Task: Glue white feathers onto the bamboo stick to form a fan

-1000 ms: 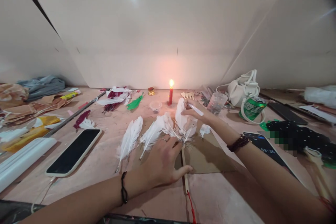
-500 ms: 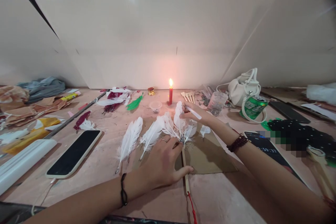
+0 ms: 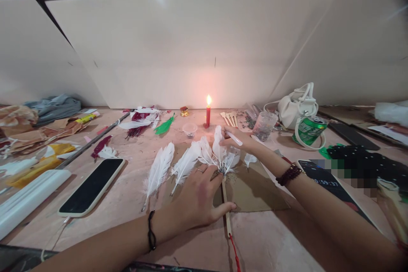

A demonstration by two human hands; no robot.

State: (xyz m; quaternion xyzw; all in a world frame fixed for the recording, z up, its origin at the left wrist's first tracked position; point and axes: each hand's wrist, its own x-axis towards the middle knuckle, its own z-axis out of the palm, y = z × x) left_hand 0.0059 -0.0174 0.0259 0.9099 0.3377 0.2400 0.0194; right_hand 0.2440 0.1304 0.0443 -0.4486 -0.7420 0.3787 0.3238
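A fan of white feathers (image 3: 219,148) on a pale wooden handle (image 3: 227,216) with a red cord (image 3: 235,251) lies over brown cardboard (image 3: 264,191). My left hand (image 3: 199,193) rests across it, fingertips pressing at the feather bases and thumb stretched over the handle. My right hand (image 3: 237,138) is closed at the upper feathers, with a white, pen-like tool (image 3: 234,138) in its grasp; its fingertips are partly hidden. Two loose white feathers (image 3: 159,172) (image 3: 186,163) lie left of the fan, and a small one (image 3: 250,159) lies to the right.
A lit red candle (image 3: 208,117) stands behind the fan, near a small clear dish (image 3: 190,129). At right are a plastic cup (image 3: 264,125), white bag (image 3: 295,106), green can (image 3: 309,131) and phone (image 3: 331,187). Another phone (image 3: 92,187) lies left.
The whole view has shifted very slightly. Both hands keep nearly the same positions at the feather fan.
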